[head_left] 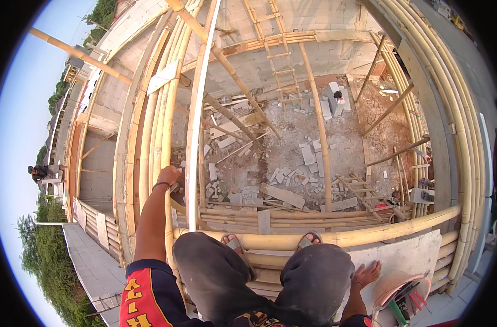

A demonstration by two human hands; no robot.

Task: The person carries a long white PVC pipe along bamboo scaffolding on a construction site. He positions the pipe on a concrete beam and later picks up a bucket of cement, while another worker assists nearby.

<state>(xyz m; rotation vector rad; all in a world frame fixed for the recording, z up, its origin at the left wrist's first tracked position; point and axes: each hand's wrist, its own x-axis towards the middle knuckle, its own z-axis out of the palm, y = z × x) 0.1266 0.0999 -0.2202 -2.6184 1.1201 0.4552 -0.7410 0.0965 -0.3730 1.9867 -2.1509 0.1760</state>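
My left hand [169, 175], with a dark band at the wrist, is closed over a bamboo pole [167, 136] at the edge of the left bundle; its fingertips are partly hidden. Just right of it runs a long pale timber [195, 131]. My right hand [367, 273] lies flat, fingers spread, on a light board [404, 252] beside my right knee. Right of that hand stands a dusty pinkish bucket [380, 292] with tools in it, a green one and red ones among them. My sandalled feet rest on the bamboo staging [273, 260], behind a thick front pole [368, 236].
Far below lies a floor strewn with broken light blocks [308, 155]. A bamboo ladder [281, 57] leans at the far wall, and upright props [317, 120] rise from the floor. Another person [40, 173] is at far left. More bamboo bundles [469, 125] line the right edge.
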